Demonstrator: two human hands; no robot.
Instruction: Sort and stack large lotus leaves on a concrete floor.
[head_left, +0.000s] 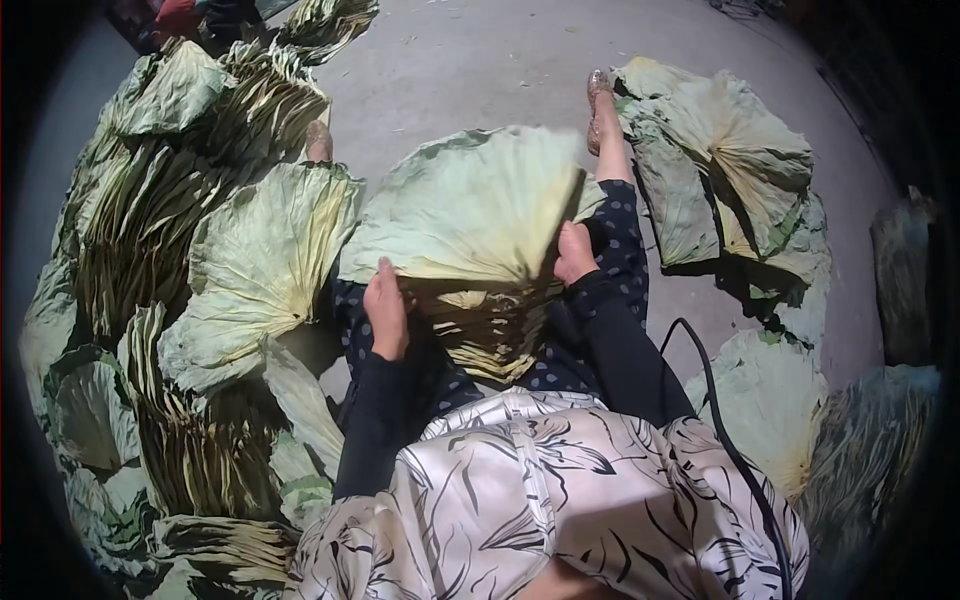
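Observation:
A large folded dried leaf, which looks like lotus (472, 206), spreads like a pale green fan in front of me. My left hand (388, 313) grips its near left edge, thumb on top and fingers mostly hidden beneath. At the right edge, my right hand (576, 253) is closed around the leaf near the point where its veins meet. Below, between my legs, a stack of folded dried leaves (491, 337) shows its layered brown and yellow edges. The top leaf covers most of that stack.
Thick piles of folded leaves (150, 225) line my left side, with a single broad leaf (259, 270) close to my left leg. More leaves (720, 150) lie by my right foot. A black cable (720, 420) runs along my right side. Part of another person (202, 19) shows at top left.

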